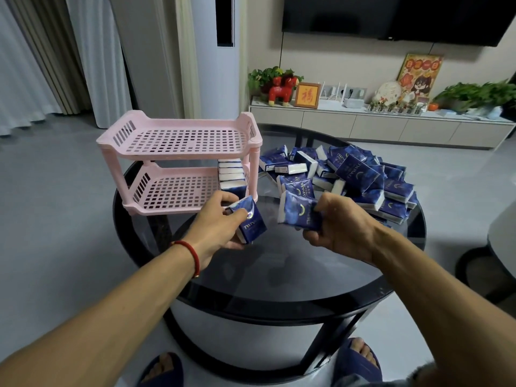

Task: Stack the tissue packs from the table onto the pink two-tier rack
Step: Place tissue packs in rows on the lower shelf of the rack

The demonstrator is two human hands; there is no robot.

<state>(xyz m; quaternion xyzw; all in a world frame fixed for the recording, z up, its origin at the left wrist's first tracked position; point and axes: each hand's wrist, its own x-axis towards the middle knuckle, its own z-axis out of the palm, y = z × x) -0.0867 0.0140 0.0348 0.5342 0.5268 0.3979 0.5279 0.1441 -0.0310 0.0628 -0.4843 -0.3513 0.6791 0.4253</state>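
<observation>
Two hands work above a round dark glass table [279,275], each holding one blue tissue pack. Left hand [220,222], with a red cord bracelet [192,255] at the wrist, has its fingers and thumb curled round a pack [251,222] that stands tilted just in front of the lower right corner of the pink two-tier rack [178,160]. Right hand [343,227] pinches a second pack [300,212] by its right end, thumb below and fingers above, so the pack juts out to the left, close to the first one but apart from it. On the rack's lower shelf [178,191], against the right end, a row of packs [233,174] stands on edge, their white sides showing; the upper shelf [184,138] carries nothing that shows. To the right of the rack, a loose heap of the same blue packs [363,177] covers the far right part of the table, lying at all angles. Beyond the table a low white cabinet [377,124] runs along the wall, bearing a red toy horse [280,89], potted plants and a framed picture, with a dark television [396,18] mounted above. Blue slippers [357,361] show at the bottom edge, under the glass.
</observation>
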